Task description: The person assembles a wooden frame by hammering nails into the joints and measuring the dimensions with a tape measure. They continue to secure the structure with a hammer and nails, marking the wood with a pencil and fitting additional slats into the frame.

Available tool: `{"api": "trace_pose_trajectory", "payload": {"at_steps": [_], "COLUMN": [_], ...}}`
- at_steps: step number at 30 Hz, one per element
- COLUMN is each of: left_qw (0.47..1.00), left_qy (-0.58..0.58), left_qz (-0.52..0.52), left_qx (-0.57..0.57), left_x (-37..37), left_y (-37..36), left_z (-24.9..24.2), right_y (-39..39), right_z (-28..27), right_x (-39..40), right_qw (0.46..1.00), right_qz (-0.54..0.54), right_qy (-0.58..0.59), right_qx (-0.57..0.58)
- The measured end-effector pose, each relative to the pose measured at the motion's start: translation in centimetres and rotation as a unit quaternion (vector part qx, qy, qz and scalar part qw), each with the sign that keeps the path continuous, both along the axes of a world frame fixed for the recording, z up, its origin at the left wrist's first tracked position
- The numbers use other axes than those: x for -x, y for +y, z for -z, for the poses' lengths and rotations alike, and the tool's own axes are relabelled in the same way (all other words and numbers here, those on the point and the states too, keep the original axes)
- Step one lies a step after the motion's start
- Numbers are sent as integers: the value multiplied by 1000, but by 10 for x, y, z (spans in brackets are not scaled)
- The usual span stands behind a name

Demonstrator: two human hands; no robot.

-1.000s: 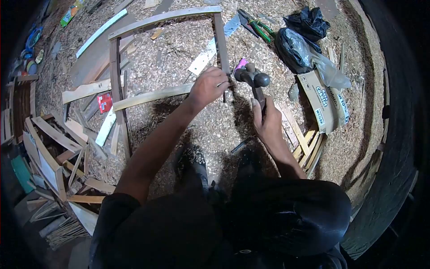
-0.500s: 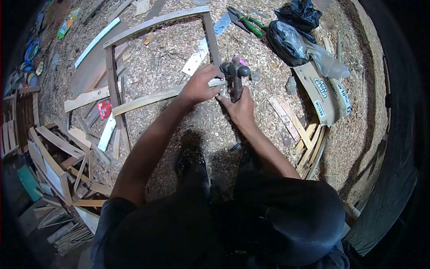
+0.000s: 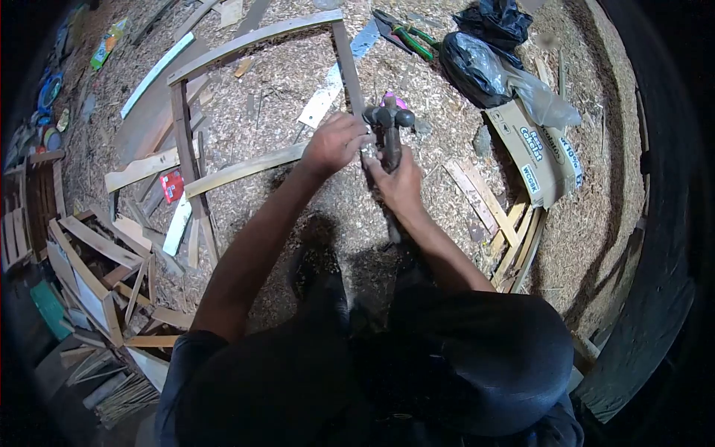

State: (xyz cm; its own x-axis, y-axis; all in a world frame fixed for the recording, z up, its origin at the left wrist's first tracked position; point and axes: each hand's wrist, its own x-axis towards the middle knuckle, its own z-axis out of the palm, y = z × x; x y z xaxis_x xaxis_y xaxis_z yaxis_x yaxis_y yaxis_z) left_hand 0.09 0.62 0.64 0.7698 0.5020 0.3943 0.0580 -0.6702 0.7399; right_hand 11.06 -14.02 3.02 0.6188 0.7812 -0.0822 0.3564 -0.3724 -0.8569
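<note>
A hammer (image 3: 389,117) with a rounded dark metal head is upright in my right hand (image 3: 398,179), which grips the handle just below the head. Close beside it, my left hand (image 3: 335,145) is closed at the near right corner of a four-sided wooden frame (image 3: 257,33). Its fingertips are pinched together; anything between them is too small to make out. The frame's pale near slat (image 3: 249,169) runs under the left hand, which hides its right end. Behind the hammer head lies a small pink object (image 3: 393,100), partly covered.
Wood shavings cover the ground. Pliers with green handles (image 3: 413,43), black plastic bags (image 3: 477,71) and a flattened cardboard box (image 3: 532,153) lie at the upper right. Loose wood strips (image 3: 484,197) are to the right; scrap wood (image 3: 97,242) is piled at the left.
My left fingertips have shifted slightly and drawn together at the frame's corner. The hammer has moved a little to the left and remains in my right hand.
</note>
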Motion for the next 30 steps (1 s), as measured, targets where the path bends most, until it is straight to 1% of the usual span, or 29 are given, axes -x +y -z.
{"api": "trace_pose_trajectory", "payload": {"at_steps": [2, 3, 4, 6, 7, 10, 12, 15, 16, 17, 18, 19, 22, 23, 25, 28, 30], "left_qw": [1000, 1000, 1000, 999, 998, 997, 997, 998, 998, 998, 998, 999, 1000, 1000, 999, 998, 986], "left_qy": [-12, -13, -14, -20, -16, -34, -3, 19, 19, -12, -16, -20, 0, 13, 34, 37, 58], "left_qz": [3, 0, -1, -2, 1, 3, 6, 10, 14, 6, 0, -4, 1, 2, 7, 3, -49], "left_qx": [-14, -20, -23, -31, -57, -74, -78, -62, -57, -53, -53, -49, -29, -16, 18, 48, 145], "left_x": [0, 0, 1, 0, 1, 1, 3, 8, 7, 4, 1, 2, 1, 1, 3, 2, -2], "left_y": [-1, 0, -2, -2, -2, -1, -1, -2, 0, -1, 0, -5, -4, -2, -3, 3, 11], "left_z": [1, 1, 2, 4, 4, 2, 3, 4, 3, 7, 5, 2, 2, 4, -13, -20, -15], "right_y": [-6, -11, -14, -24, -26, -26, -26, -26, -27, -29, -28, -28, -33, -34, -35, -35, -34], "right_z": [-29, -26, -44, -52, -57, -69, -74, -84, -80, -74, -73, -75, -73, -73, -75, -69, -72], "right_x": [-8, -10, -12, -16, -16, -17, -17, -11, -12, -15, -20, -20, -26, -26, -24, -24, -20], "right_qw": [996, 999, 999, 996, 994, 988, 985, 987, 983, 974, 959, 978, 986, 987, 988, 987, 991], "right_qz": [-3, -2, -30, -62, -75, -110, -125, -102, -120, -136, -152, -126, -115, -116, -114, -117, -99], "right_qy": [37, -19, -31, -60, -73, -109, -121, -118, -131, -145, -161, -124, -115, -110, -101, -102, -81], "right_qx": [84, 38, 27, -28, -20, -10, -14, -40, 34, 109, 178, 110, 38, 30, 13, 28, 38]}}
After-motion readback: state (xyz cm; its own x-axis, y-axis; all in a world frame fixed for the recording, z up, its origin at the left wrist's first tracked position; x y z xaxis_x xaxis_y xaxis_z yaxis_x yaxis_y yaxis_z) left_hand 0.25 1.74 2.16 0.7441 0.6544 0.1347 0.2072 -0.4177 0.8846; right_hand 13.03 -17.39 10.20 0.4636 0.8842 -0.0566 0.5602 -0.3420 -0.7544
